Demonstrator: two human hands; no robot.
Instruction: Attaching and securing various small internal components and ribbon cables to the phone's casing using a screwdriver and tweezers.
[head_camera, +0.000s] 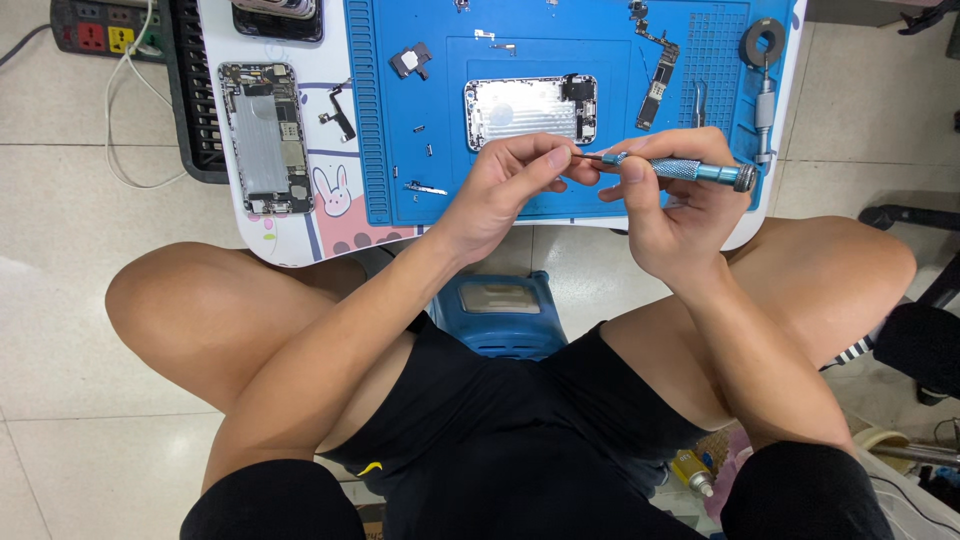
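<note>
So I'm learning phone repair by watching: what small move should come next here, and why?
Probably seat the bit: the left hand pinches at the tip of the blue screwdriver that the right hand grips, both raised above the opened phone shell.

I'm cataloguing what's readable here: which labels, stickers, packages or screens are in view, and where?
Rabbit sticker: on the white table left of the blue mat, white and pink cartoon shape.
Small bottle: on the floor at lower right, yellow label.
No lit screens.
</note>
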